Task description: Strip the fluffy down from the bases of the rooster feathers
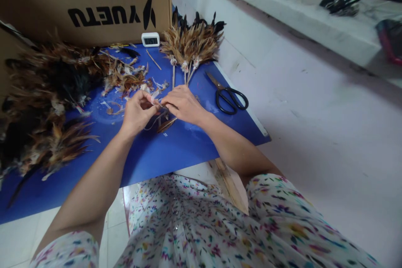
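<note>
Blue covers our work mat [188, 142], with a big cardboard box [88, 4] behind, a feather pile [47, 100] beside us and black scissors [230, 98] nearby. Our left hand [136, 111] and right hand [184, 104] meet, pinched on a small feather bundle [161, 119]. It looks light, soft and easy to bend, so we hold it by the stiff stems.

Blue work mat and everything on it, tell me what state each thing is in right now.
Left hand: pinched shut on a small feather bundle.
Right hand: fingers closed on the same bundle.
Black-handled scissors: lying flat, blades closed.
Finished brown feather bunches on sticks: lying fanned out.
Small white digital timer: upright, display lit.
Loose brown feather pile: heaped, untidy.
</note>
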Demonstrator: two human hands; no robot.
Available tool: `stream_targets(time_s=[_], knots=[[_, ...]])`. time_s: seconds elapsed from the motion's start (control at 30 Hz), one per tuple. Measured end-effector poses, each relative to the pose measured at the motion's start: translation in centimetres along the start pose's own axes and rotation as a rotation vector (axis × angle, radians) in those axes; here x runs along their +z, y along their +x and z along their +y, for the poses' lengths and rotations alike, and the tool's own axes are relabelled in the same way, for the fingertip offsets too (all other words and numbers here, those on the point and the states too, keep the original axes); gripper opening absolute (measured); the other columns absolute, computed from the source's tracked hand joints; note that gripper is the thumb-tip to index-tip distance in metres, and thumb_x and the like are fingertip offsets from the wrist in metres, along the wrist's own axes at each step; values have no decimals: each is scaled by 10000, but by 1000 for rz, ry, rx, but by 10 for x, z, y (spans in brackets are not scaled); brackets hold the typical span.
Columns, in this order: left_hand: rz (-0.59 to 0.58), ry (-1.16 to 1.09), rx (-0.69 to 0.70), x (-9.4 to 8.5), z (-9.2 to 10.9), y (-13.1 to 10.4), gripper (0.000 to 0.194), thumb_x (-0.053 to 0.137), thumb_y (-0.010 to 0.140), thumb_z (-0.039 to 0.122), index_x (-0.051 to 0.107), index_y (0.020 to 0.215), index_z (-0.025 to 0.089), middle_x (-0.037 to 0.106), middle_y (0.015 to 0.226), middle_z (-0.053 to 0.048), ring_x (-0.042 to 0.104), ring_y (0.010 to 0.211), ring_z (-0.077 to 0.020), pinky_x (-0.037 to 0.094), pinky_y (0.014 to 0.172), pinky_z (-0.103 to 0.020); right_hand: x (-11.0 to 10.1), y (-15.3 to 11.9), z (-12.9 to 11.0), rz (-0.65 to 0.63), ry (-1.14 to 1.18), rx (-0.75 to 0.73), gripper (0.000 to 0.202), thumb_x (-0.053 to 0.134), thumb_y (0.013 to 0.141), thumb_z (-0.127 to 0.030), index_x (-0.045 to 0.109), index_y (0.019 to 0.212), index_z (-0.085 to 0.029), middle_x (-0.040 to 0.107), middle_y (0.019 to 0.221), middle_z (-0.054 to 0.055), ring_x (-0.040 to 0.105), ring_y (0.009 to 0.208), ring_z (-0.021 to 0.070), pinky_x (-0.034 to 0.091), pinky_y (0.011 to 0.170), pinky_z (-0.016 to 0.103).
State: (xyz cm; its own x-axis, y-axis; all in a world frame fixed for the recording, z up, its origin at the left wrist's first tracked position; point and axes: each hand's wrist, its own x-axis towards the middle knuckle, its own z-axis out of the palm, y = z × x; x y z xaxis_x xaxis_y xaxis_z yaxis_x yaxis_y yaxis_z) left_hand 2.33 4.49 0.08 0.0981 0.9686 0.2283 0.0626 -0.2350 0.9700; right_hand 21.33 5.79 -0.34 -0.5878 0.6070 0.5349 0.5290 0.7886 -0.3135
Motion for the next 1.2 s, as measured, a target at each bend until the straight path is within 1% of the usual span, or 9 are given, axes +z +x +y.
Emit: stream_targets(time_s=[0.2, 0.3, 0.4, 0.53, 0.67, 0.8, 1.0, 1.1, 1.2], knots=[[121, 161, 101, -1, -5, -1, 284, 806, 660, 145, 544, 763, 185, 656, 714, 16, 659, 628, -116, 504, 585, -203, 5, 1, -7, 60, 89, 108, 187, 511, 870, -123, 678, 914, -194, 726, 932, 50, 612, 910, 198, 363, 921, 383], [146, 208, 148, 1, -4, -2, 270, 788, 678, 160, 532, 756, 194, 645, 714, 34, 651, 642, -105, 492, 606, -197, 7, 3, -10, 108, 282, 260, 154, 529, 876, -196, 681, 897, -180, 720, 882, 30, 623, 831, 165, 414, 844, 327], [157, 214, 165, 5, -2, -4, 268, 780, 686, 181, 525, 764, 200, 651, 728, 34, 654, 666, -109, 494, 619, -202, 11, 5, -10, 139, 468, 419, 207, 503, 896, -270, 675, 853, -162, 694, 809, 19, 600, 741, 138, 429, 741, 289], [171, 239, 163, 8, -1, -5, 253, 770, 680, 161, 536, 769, 199, 660, 725, 24, 666, 683, -118, 505, 629, -206, 14, 6, -9, 162, 604, 543, 106, 607, 793, -264, 636, 806, -162, 642, 731, -7, 552, 658, 113, 427, 665, 266], [164, 216, 148, 8, -4, -5, 243, 753, 683, 154, 534, 778, 198, 688, 740, 19, 684, 678, -119, 538, 663, -221, 12, 6, -11, 211, 604, 497, 87, 643, 723, -229, 577, 740, -174, 582, 667, -38, 502, 613, 97, 407, 624, 254], [161, 184, 138, 8, -7, -3, 243, 732, 683, 142, 517, 783, 197, 688, 744, 22, 694, 674, -120, 561, 668, -231, 10, 6, -12, 174, 603, 425, 50, 612, 729, -191, 639, 753, -157, 615, 674, -26, 528, 629, 101, 422, 657, 263], [175, 224, 148, 9, -7, -2, 286, 749, 668, 145, 490, 776, 199, 656, 705, 33, 675, 640, -115, 562, 631, -226, 3, 6, -12, 328, 502, 306, 102, 562, 737, -114, 635, 699, -173, 630, 744, -13, 565, 732, 119, 459, 761, 287], [177, 198, 149, 10, -7, -2, 283, 751, 663, 157, 493, 770, 199, 642, 687, 33, 665, 619, -113, 556, 610, -226, 1, 6, -12, 262, 448, 215, 154, 575, 765, -117, 668, 665, -187, 647, 783, -1, 595, 798, 134, 471, 823, 310], [172, 180, 151, 10, -8, -2, 293, 758, 660, 174, 488, 771, 201, 640, 691, 31, 664, 613, -114, 552, 604, -228, 2, 5, -12, 205, 351, 226, 161, 598, 780, -118, 718, 708, -197, 674, 804, 4, 609, 815, 144, 467, 843, 328]])
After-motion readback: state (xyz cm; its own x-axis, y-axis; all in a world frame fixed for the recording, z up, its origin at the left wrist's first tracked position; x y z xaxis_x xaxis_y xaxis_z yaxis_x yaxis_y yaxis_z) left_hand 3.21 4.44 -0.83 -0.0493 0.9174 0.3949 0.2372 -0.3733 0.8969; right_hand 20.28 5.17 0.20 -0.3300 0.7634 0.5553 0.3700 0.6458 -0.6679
